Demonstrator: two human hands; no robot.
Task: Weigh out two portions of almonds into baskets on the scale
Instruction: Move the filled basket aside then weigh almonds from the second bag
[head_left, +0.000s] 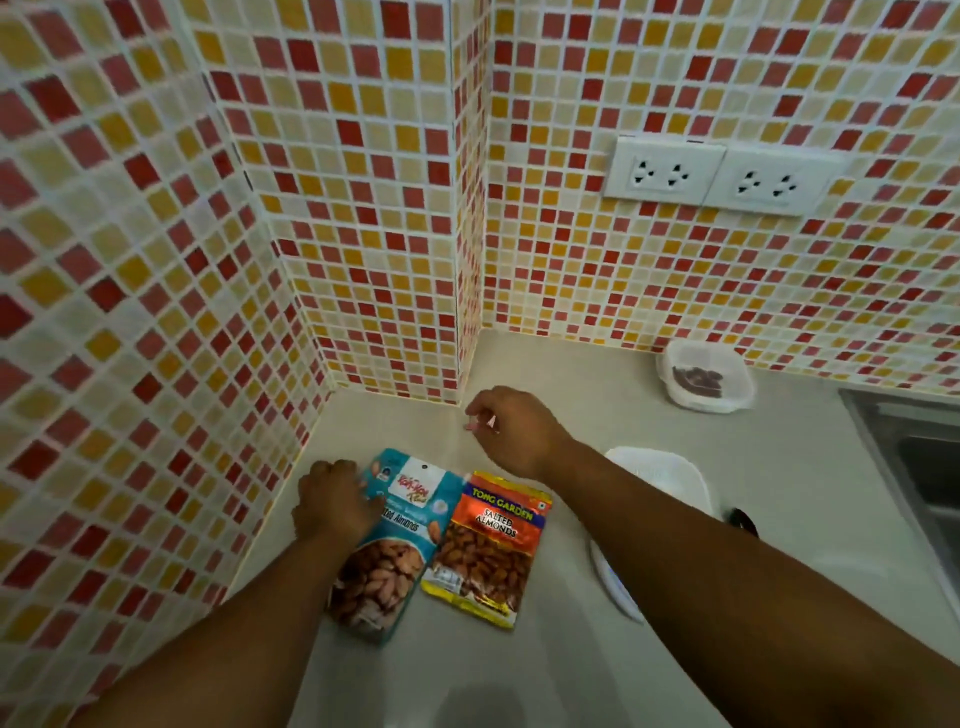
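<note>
**Two almond packets flat on the counter**

Mosaic tiles wall the pale counter (519, 675). Your left hand (332, 501), fingers curled, presses the teal almond packet (387, 561) at 7 o'clock. The orange almond packet (488, 551) touches its right edge. Your right hand (511, 431) hovers loosely curled, empty. A white basket (670, 475) sits at 3 o'clock.

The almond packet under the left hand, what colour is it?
Teal blue packet, with almonds pictured, seen in the head view.
</note>
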